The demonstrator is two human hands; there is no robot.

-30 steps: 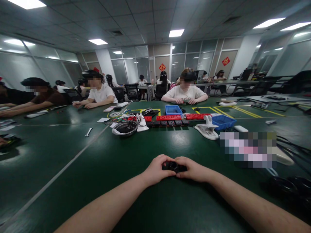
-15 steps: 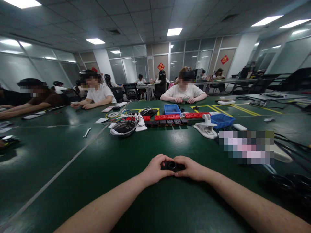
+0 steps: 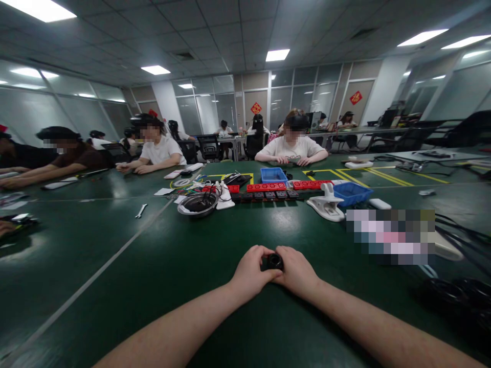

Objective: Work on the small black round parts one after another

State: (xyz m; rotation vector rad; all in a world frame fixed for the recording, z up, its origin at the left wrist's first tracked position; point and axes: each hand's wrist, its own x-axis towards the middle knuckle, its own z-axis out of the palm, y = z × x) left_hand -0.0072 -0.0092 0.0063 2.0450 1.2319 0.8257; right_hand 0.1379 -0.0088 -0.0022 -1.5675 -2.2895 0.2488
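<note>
A small black part with a round, lens-like ring (image 3: 275, 261) is held low over the green table, close in front of me. My left hand (image 3: 251, 271) is closed around its left side, fingers over the top and thumb along the near edge. On the other side, my right hand (image 3: 297, 268) wraps the part and hides its right end. The two hands touch at the thumbs. What kind of part this is, I cannot tell.
Beyond my hands lie red socket strips (image 3: 266, 187), a metal bowl (image 3: 197, 204), a white clip stand (image 3: 327, 204) and blue trays (image 3: 273, 175). A wrench (image 3: 141, 210) lies left. Black round parts (image 3: 447, 291) sit at right. A co-worker (image 3: 292, 145) sits opposite.
My right hand has turned and closed further over the black part, covering its right end, which showed before. The whole view has shifted slightly.
</note>
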